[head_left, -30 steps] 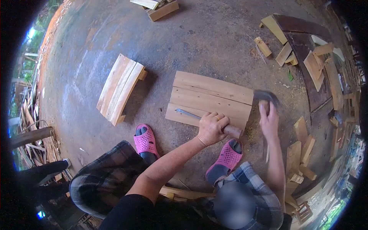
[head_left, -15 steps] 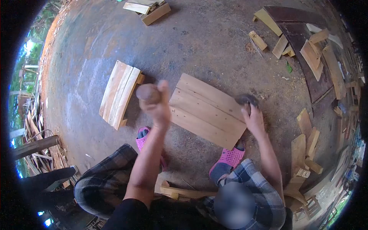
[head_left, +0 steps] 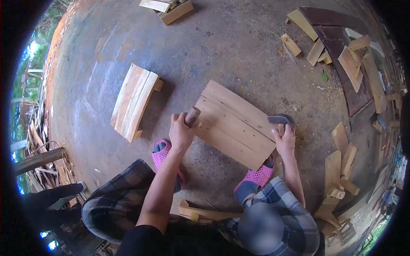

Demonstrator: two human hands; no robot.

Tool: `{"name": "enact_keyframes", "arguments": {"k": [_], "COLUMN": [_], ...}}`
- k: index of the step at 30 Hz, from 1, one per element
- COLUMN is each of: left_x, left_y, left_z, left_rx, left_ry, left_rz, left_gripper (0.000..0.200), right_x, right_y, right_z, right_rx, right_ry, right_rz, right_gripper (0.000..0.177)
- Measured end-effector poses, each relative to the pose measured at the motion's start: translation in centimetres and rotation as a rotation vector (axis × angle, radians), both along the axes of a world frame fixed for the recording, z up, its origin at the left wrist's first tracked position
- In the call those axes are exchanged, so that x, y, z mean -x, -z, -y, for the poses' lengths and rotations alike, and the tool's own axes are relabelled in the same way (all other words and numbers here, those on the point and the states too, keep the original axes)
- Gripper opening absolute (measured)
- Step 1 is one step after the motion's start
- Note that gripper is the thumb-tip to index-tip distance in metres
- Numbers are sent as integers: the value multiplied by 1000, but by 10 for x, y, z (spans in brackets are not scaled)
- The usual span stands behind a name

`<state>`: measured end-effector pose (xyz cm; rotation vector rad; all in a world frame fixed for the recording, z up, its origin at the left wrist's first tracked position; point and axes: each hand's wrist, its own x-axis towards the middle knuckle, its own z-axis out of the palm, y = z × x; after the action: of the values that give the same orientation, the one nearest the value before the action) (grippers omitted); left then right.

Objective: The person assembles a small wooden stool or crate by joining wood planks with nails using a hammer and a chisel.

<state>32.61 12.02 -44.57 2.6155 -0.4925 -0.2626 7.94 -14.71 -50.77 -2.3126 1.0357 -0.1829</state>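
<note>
My left hand (head_left: 181, 133) is closed round a short brown wooden cylinder (head_left: 193, 116), whose end sticks out over the left edge of a panel. That panel (head_left: 232, 128) is made of light planks side by side, with small dark nail marks and narrow gaps between the boards. At its right end, my right hand (head_left: 285, 138) grips a dark, flat tool (head_left: 282, 119) with a curved back; I cannot tell its exact kind. The panel lies at an angle in front of my feet, its near right corner overlapping one pink clog (head_left: 258, 174).
A similar slatted wooden piece (head_left: 133, 102) stands on the concrete floor (head_left: 183, 51) to the left. Offcuts (head_left: 339, 160) lie along the right, near a dark brown board (head_left: 337, 47). More wood pieces (head_left: 173, 12) are stacked at the far end.
My left hand has come down and right with the wooden cylinder, from beside the panel to its left edge. My right hand has shifted slightly, and the dark tool now shows flatter.
</note>
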Motion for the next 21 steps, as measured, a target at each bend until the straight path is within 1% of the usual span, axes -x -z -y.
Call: {"name": "enact_keyframes", "arguments": {"k": [2, 3, 5, 9, 11, 15, 17, 18, 20, 21], "left_x": [-3, -6, -14, -22, -26, -53, -75, -81, -92, -100], "left_y": [23, 24, 29, 39, 35, 38, 44, 40, 23, 29], "left_z": [-10, -11, -13, -15, -11, 4, 20, 29, 48, 48], "left_rx": [18, 17, 60, 82, 132, 124, 43, 47, -47, -56], "left_ry": [-73, -72, -75, -44, -133, -62, 1, -3, 48, 76], "left_rz": [-65, -64, -225, -216, -431, -407, -339, -339, -327, -376], "left_gripper": [41, 41, 36, 32, 32, 32, 31, 31, 35, 37], "right_x": [-3, -5, -8, -8, -7, -6, -1, 0, 4, 10], "right_y": [-1, -4, -12, -10, -8, -6, 6, 4, 0, 1], "right_z": [2, 2, 2, 1, 3, 1, -4, -7, -18, -26], "right_rx": [-7, -8, -121, -116, -141, -122, -150, -146, -167, -169], "right_ry": [19, 20, 54, 79, 65, 58, 99, 95, 89, 82], "right_rz": [-37, -36, -83, -60, -31, -22, 43, 43, 31, -18], "right_gripper": [61, 61, 63, 61, 63, 64, 64, 64, 64, 65]}}
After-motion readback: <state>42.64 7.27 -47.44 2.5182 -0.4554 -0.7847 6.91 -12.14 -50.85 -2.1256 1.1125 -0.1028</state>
